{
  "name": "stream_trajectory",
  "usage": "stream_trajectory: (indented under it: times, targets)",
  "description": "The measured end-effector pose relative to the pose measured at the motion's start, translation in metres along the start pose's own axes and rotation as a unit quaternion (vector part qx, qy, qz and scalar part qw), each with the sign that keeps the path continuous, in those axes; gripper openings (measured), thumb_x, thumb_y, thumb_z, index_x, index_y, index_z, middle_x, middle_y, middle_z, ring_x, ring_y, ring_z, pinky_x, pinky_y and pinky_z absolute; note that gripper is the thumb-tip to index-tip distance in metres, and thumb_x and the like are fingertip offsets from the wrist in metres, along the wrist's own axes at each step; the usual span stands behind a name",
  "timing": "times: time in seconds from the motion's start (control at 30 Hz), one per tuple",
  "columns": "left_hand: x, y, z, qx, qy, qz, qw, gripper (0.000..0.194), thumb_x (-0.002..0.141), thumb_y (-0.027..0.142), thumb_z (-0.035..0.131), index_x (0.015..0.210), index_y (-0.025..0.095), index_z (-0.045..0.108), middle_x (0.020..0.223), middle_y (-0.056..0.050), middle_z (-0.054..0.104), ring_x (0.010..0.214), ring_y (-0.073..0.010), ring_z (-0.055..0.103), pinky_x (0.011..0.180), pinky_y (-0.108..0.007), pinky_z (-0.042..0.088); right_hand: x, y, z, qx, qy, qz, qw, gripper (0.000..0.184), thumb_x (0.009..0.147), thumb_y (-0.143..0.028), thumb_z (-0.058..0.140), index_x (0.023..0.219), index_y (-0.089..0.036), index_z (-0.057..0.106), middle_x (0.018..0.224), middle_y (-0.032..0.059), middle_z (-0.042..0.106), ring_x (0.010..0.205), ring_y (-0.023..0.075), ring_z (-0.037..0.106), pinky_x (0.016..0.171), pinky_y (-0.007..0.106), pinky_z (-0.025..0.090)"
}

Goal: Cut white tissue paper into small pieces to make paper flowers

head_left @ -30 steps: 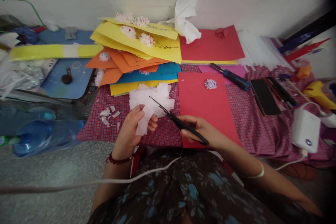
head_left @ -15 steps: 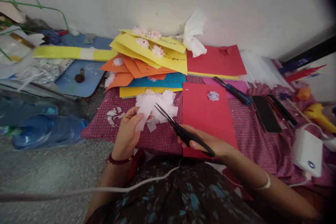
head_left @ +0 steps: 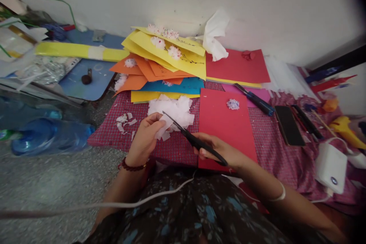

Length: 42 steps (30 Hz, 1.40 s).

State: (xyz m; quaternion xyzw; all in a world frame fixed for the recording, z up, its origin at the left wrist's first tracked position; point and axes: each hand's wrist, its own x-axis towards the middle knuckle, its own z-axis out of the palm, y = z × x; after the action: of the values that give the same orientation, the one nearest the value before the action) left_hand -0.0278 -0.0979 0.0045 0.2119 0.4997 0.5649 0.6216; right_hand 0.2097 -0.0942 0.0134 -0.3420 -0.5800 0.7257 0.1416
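Note:
My left hand [head_left: 147,135] pinches a small piece of white paper [head_left: 162,129] between thumb and fingers. Black-handled scissors [head_left: 206,146] are in my right hand [head_left: 213,145], their blades pointing up and left at the paper's edge, nearly closed. Behind the blades a pile of white paper pieces [head_left: 183,105] lies on the checked cloth [head_left: 168,152]. Small white scraps [head_left: 124,122] are scattered left of the pile. Under and beyond my right hand rests a red sheet [head_left: 220,122] bearing a speckled purple-white paper flower [head_left: 233,104].
Stacked yellow cards [head_left: 143,51] with fluffy flowers and orange cards [head_left: 134,80] lie at the back. To the right are a blue-handled tool [head_left: 259,103], a phone [head_left: 289,126] and a white power bank [head_left: 331,166]. Large blue bottles [head_left: 54,135] lie on the floor at left.
The scissor blades have closed and moved left toward my left hand. Less of the held white paper shows, and another scrap lies on the cloth near my left hand.

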Motion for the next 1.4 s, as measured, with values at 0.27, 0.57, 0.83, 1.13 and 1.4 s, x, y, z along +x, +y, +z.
stream_trajectory:
  times: [0.27,0.57,0.83,1.13,1.4]
  targets:
    - [0.005,-0.002,-0.001,-0.014,-0.018,0.0,1.0,0.022,0.058,0.02,0.078,0.067,0.017,0.058,0.06,0.003,0.066,0.051,-0.0105,0.061,0.053,-0.021,0.051,-0.004,0.009,0.004,0.036,0.029,0.03,0.998,0.065,0.083,-0.061,0.072,0.127,-0.015,0.058,0.076,-0.0021,0.052,0.058,0.0084,0.04,0.051,0.022,0.033]
    - [0.0,-0.003,-0.025,-0.024,-0.032,-0.057,0.998,0.028,0.062,0.022,0.078,0.08,0.017,0.056,0.061,-0.002,0.068,0.049,-0.0137,0.061,0.047,-0.023,0.049,-0.003,0.007,-0.002,0.024,0.022,0.017,0.999,0.067,0.083,-0.069,0.067,0.123,-0.017,0.057,0.083,0.0004,0.054,0.062,0.0101,0.046,0.055,0.024,0.039]
    - [0.001,0.009,-0.015,-0.043,0.046,-0.037,0.997,0.017,0.075,0.021,0.07,0.087,0.014,0.06,0.074,-0.006,0.073,0.057,-0.0158,0.066,0.049,-0.025,0.055,-0.013,-0.002,-0.011,-0.066,-0.041,0.022,0.997,0.068,0.089,-0.067,0.061,0.134,-0.017,0.052,0.114,0.0117,0.059,0.105,0.0237,0.058,0.097,0.04,0.05]
    - [0.01,0.013,-0.005,-0.04,-0.043,-0.084,0.995,0.033,0.099,0.042,0.05,0.091,0.013,0.064,0.078,-0.008,0.072,0.055,-0.0169,0.066,0.052,-0.03,0.059,-0.009,0.003,-0.018,-0.074,-0.069,0.048,0.994,0.07,0.088,-0.062,0.065,0.14,-0.015,0.051,0.129,0.016,0.06,0.119,0.0283,0.057,0.102,0.042,0.049]
    - [0.012,0.009,0.0,-0.034,-0.076,-0.137,0.987,0.039,0.105,0.041,0.038,0.09,0.013,0.061,0.074,-0.008,0.07,0.053,-0.018,0.067,0.047,-0.029,0.056,0.0,0.0,-0.026,-0.101,-0.079,0.048,0.991,0.069,0.089,-0.059,0.066,0.138,-0.013,0.053,0.12,0.0138,0.063,0.107,0.0242,0.059,0.092,0.037,0.051]
